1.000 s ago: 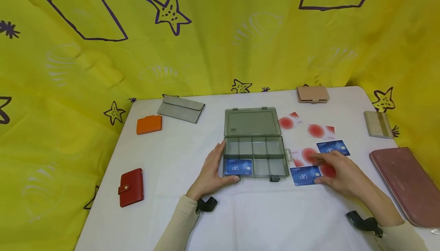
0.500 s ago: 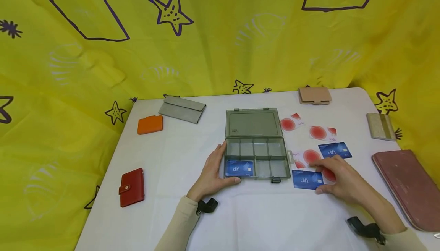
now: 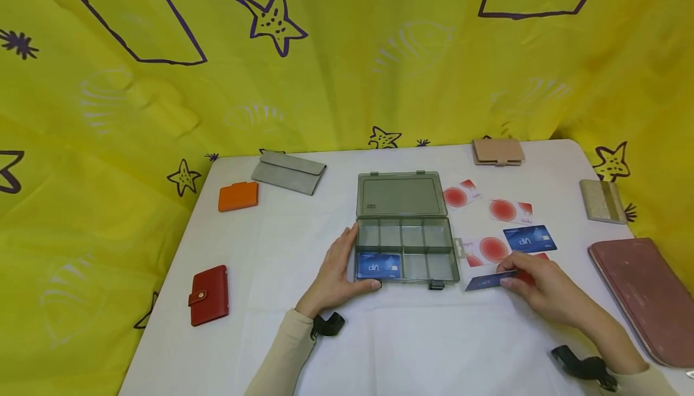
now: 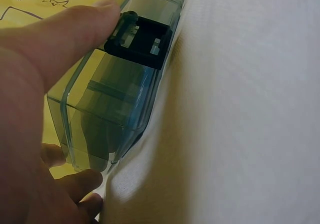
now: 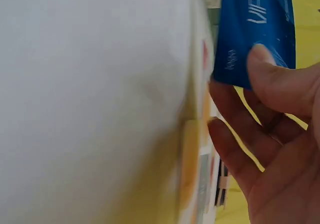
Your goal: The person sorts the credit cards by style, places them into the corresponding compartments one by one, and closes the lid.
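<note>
The fingers of the right hand point(image 3: 542, 284) are pinching a blue card point(image 3: 490, 281) by its edge and tilting it up off the table point(image 3: 412, 348), just right of the compartment box point(image 3: 403, 250). In the head view, the left hand point(image 3: 336, 272) is gripping the left front corner of this box, with the thumb along the front wall. The lid is lying open behind the box. One blue card point(image 3: 378, 265) is already lying in the front left compartment; the other compartments are looking empty. To the right of the box, another blue card point(image 3: 529, 239) and three white cards with red circles point(image 3: 490, 248) are waiting on the table. So, as I judge, one card is sorted, one is in the hand, and several are left.

In the left wrist view, the thumb point(image 4: 70, 32) is pressing on the box wall point(image 4: 105, 109) near the black latch point(image 4: 142, 37), and the other fingers are curling under the corner.

In the right wrist view, the thumb point(image 5: 280, 82) is holding the blue card point(image 5: 252, 32) against the fingers, above the table.
</note>
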A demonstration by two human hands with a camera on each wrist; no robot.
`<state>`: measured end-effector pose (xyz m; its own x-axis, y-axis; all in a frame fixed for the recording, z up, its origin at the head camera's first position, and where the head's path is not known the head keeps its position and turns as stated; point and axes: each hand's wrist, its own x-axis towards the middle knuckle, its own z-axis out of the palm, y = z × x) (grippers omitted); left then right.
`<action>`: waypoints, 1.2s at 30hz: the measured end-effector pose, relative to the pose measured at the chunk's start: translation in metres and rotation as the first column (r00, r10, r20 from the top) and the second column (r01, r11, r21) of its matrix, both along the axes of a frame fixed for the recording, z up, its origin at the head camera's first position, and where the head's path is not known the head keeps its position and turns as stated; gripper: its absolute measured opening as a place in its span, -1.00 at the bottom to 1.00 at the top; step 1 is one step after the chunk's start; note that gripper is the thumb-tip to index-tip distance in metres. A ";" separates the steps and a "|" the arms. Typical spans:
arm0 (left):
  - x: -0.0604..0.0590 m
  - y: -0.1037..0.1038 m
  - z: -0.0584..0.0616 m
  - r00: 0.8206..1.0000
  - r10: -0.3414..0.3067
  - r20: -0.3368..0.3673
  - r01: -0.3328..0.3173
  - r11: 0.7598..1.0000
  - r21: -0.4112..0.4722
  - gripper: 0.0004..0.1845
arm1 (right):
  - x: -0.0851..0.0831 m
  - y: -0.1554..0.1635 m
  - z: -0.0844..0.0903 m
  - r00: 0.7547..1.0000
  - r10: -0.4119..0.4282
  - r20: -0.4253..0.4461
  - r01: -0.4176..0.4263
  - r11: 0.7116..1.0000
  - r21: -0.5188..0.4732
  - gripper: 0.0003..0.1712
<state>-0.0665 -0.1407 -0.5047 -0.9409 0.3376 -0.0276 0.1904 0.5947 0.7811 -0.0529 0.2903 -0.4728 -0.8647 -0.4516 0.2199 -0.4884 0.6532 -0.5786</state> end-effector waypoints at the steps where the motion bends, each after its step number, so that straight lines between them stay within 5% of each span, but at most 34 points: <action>1: 0.000 0.000 0.000 1.000 0.000 -0.001 0.000 1.000 0.000 0.34 | -0.001 -0.001 0.002 1.000 -0.002 0.017 0.003 1.000 -0.024 -0.51; 6: 0.001 0.000 0.000 1.000 -0.001 -0.005 0.001 1.000 0.003 0.33 | -0.007 -0.012 0.011 0.990 -0.035 0.137 0.062 0.979 -0.196 -0.53; 12: 0.000 0.000 0.001 1.000 -0.003 -0.007 0.003 1.000 0.023 0.32 | -0.019 -0.039 0.017 0.980 -0.077 0.184 0.144 0.911 -0.386 -0.46; 16: 0.000 0.000 0.002 1.000 0.003 0.002 -0.003 1.000 0.015 0.32 | -0.027 -0.058 0.015 0.960 0.041 0.277 0.123 0.828 -0.547 -0.43; 19: 0.000 0.000 0.002 1.000 0.004 0.003 -0.004 1.000 0.009 0.33 | -0.033 -0.074 0.011 0.945 0.120 0.303 0.085 0.806 -0.586 -0.34; 22: 0.000 0.000 0.001 1.000 0.004 -0.001 -0.004 1.000 0.010 0.33 | -0.036 -0.092 0.005 0.943 0.155 0.296 0.042 0.824 -0.565 -0.29; 29: 0.000 0.000 0.001 1.000 -0.002 -0.008 0.002 1.000 0.016 0.32 | -0.041 -0.129 0.001 0.985 0.131 0.117 -0.086 0.942 -0.325 -0.30; 36: 0.000 -0.001 0.002 1.000 -0.004 0.003 0.004 1.000 0.000 0.32 | -0.038 -0.149 0.001 0.984 0.167 0.057 -0.156 0.976 -0.154 -0.32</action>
